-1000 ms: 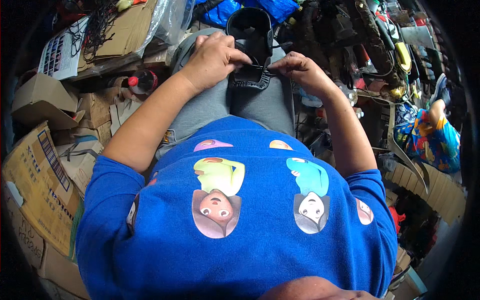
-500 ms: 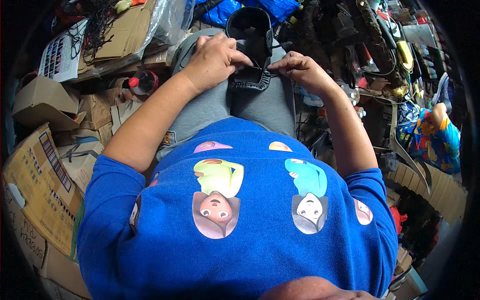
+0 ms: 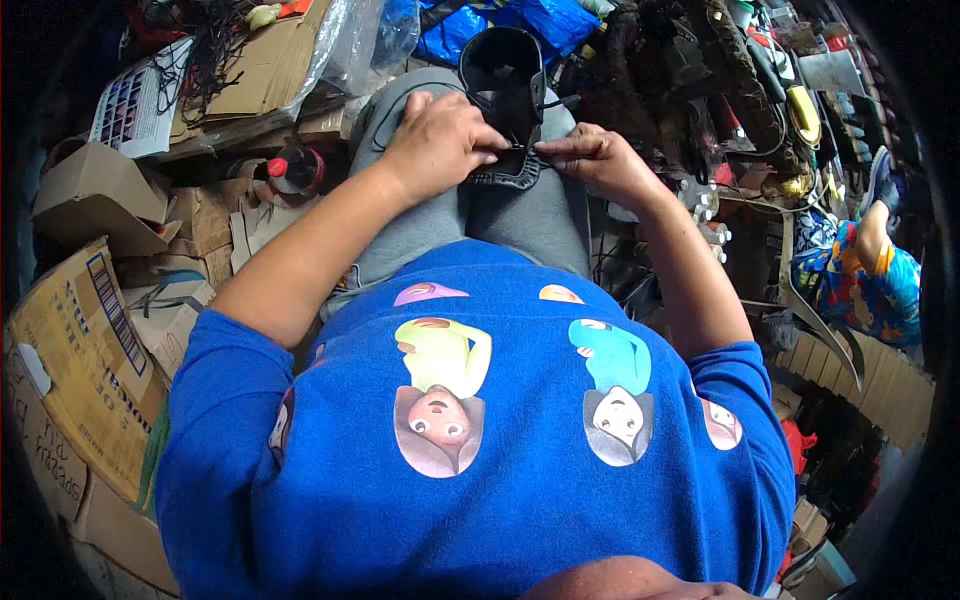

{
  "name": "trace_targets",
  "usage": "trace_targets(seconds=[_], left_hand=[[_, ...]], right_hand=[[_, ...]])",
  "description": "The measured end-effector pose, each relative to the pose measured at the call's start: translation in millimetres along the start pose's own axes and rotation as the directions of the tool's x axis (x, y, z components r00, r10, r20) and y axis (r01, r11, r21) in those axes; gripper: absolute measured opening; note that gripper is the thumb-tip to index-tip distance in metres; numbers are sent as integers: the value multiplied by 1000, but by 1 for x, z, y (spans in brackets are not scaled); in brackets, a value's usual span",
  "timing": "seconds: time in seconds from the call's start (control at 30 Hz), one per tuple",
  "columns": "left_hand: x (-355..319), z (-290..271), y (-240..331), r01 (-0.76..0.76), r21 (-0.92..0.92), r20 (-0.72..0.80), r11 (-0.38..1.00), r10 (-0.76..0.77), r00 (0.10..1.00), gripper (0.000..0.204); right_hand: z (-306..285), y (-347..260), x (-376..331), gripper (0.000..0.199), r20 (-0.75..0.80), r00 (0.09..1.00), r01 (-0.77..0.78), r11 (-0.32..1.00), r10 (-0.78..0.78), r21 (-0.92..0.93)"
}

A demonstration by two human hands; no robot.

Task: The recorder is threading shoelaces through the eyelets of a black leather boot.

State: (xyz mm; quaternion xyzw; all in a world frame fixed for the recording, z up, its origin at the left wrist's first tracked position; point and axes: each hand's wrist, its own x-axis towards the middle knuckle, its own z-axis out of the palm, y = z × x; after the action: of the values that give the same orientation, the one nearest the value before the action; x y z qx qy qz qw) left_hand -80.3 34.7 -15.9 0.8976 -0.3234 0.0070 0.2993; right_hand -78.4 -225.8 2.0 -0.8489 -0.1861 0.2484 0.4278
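Where black footwear (image 3: 505, 100) opens, left hand (image 3: 440, 143) and right hand (image 3: 592, 160) touch it

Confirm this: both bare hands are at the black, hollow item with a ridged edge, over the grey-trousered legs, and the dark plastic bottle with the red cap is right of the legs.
Wrong side: the head view shows the dark plastic, red-capped bottle left of the grey-trousered legs. The bare left hand and bare right hand are indeed at the black, hollow, ridged-edged item over them.

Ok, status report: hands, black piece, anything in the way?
Left hand and right hand at black stitched piece, exact grip unclear. Piece over thighs. Red-capped bottle off left, not in the way.
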Motion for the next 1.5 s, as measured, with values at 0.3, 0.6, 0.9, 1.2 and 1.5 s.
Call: trace_targets(seconds=[0.3,0.6,0.9,1.2,1.5], left_hand=[[-1,-3,-5,-18,43,-3,999,18,1000,29],[10,-5,2,87,-70,37,994,-85,996,15],[24,-1,17,317,-120,138,941,-300,944,19],[22,-13,13,-149,132,-24,980,153,988,10],[12,-21,19,95,48,160,994,-101,982,7]], right_hand=[[7,6,-4,30,-80,996,-20,990,32,140],[7,-5,2,25,-1,986,-153,922,164,356],[11,-20,10,21,-25,980,-163,864,198,476],[3,-25,9,13,-24,996,-76,975,82,209],[0,-11,-1,14,-87,991,-73,949,105,306]])
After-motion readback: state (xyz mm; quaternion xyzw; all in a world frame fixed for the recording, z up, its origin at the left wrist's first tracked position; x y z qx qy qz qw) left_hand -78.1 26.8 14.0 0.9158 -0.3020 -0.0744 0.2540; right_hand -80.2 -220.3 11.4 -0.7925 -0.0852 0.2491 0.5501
